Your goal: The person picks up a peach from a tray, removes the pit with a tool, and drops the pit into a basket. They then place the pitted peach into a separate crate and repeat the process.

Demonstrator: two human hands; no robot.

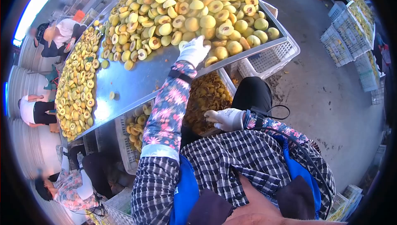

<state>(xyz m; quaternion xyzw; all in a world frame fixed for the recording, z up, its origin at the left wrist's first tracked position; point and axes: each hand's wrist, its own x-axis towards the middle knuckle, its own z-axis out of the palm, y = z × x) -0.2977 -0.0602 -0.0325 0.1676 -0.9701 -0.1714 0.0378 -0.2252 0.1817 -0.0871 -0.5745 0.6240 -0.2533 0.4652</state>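
Note:
My left hand, in a white glove, is at the near edge of a heap of halved yellow peaches on a metal table. Its fingers are bent in among the fruit, and what they hold is hidden. My right hand, also gloved, hovers over a crate of brownish fruit pieces below the table edge. Its fingers are apart, with nothing visible in them. A band with a dark cable circles the right wrist.
A white crate stands under the table's right corner. Beside my left arm is a crate of yellow fruit. Stacked crates stand at the right. A co-worker sits at lower left; others are beyond the table's left side.

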